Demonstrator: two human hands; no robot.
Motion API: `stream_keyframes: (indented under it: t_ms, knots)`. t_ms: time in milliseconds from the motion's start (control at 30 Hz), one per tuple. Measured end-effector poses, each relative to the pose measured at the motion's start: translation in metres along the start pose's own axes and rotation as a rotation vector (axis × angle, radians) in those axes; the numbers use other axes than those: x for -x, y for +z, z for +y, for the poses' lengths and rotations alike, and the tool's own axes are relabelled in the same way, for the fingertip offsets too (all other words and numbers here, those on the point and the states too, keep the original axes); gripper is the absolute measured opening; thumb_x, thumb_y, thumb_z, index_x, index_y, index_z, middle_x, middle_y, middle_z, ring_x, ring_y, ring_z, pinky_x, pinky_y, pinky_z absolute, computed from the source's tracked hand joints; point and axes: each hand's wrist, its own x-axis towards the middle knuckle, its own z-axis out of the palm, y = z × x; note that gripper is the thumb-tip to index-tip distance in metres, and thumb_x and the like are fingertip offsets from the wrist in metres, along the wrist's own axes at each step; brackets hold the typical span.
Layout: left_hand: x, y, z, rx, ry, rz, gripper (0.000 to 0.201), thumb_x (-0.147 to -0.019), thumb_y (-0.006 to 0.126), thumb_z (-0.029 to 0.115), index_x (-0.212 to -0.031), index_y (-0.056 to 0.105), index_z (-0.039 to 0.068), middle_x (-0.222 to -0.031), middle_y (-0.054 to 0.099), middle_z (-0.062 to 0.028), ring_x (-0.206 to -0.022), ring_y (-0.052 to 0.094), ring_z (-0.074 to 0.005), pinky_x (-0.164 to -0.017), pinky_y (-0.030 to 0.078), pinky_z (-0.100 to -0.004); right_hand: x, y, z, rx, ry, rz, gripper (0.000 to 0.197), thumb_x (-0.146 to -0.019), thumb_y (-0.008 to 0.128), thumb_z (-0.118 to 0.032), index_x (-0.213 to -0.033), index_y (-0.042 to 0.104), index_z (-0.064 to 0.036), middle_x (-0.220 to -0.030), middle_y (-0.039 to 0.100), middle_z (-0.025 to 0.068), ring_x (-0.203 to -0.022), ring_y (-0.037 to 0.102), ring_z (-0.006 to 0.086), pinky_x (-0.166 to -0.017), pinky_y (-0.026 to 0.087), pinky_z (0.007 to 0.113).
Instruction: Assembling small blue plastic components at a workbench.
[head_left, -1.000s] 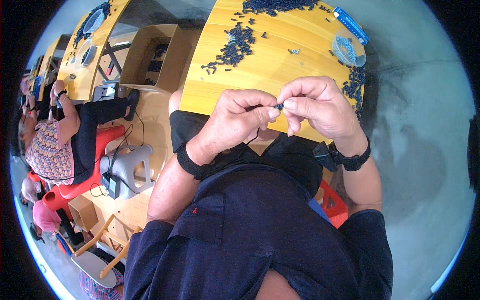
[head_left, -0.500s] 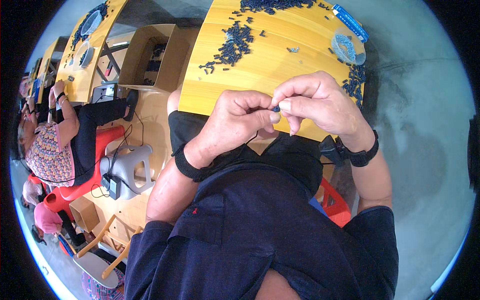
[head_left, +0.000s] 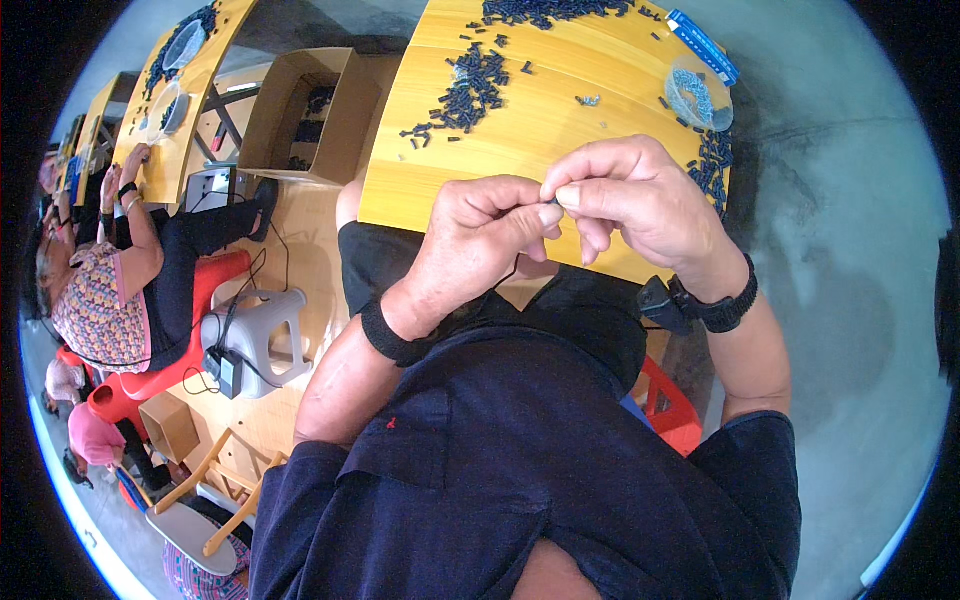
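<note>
My left hand (head_left: 480,235) and my right hand (head_left: 635,200) meet above the near edge of the yellow wooden table (head_left: 540,130). Both are closed in a pinch, thumb against forefinger, with the tips touching. Between them sits a small dark piece (head_left: 556,202), mostly hidden by the fingertips. A heap of small black cylindrical pieces (head_left: 477,90) lies beyond my left hand. Past my right hand are more black pieces (head_left: 712,165) and a clear round tub (head_left: 724,115) holding small shiny bluish parts.
A blue and white carton (head_left: 703,47) lies at the table's far right corner. Another black heap (head_left: 550,10) is at the far edge. Left of the table stands an open cardboard box (head_left: 345,115). A grey stool (head_left: 265,335) with cables and a seated person (head_left: 100,300) are farther left.
My hands have shifted slightly, and the fingertips now cover more of the small dark piece. At the left, the seated person's hand has moved farther onto their table.
</note>
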Motion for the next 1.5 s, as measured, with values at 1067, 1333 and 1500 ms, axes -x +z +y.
stream_keyframes:
  t_ms: [1067,1333,1500]
  knots:
    - [-0.017,0.000,-0.013,-0.265,0.553,0.133,0.013,-0.078,0.070,0.008,-0.090,0.070,0.003,-0.123,0.050,-0.0167,-0.123,0.040,-0.0265,-0.096,0.036,-0.0370,0.003,-0.004,-0.005,-0.438,0.214,-0.051,0.016,-0.091,0.056,-0.017,-0.100,0.055,-0.0033,-0.091,0.064,0.0106,-0.077,0.068,0.0264,-0.059,0.058,0.036]
    - [-0.019,-0.007,-0.008,-0.240,0.593,0.054,0.013,-0.078,0.070,0.007,-0.089,0.068,0.002,-0.119,0.055,-0.0167,-0.113,0.051,-0.0266,-0.092,0.041,-0.0346,-0.001,0.000,0.004,-0.580,0.098,-0.068,0.011,-0.091,0.054,-0.011,-0.097,0.054,-0.0017,-0.086,0.064,0.0116,-0.074,0.068,0.0248,-0.063,0.058,0.034]
    - [-0.018,-0.016,0.003,-0.310,0.564,-0.059,0.012,-0.078,0.070,0.007,-0.088,0.068,0.001,-0.115,0.057,-0.0162,-0.103,0.057,-0.0251,-0.088,0.044,-0.0331,-0.001,0.004,0.002,-0.565,0.091,-0.079,0.010,-0.091,0.053,-0.010,-0.097,0.055,-0.0012,-0.084,0.064,0.0117,-0.073,0.068,0.0239,-0.062,0.058,0.033]
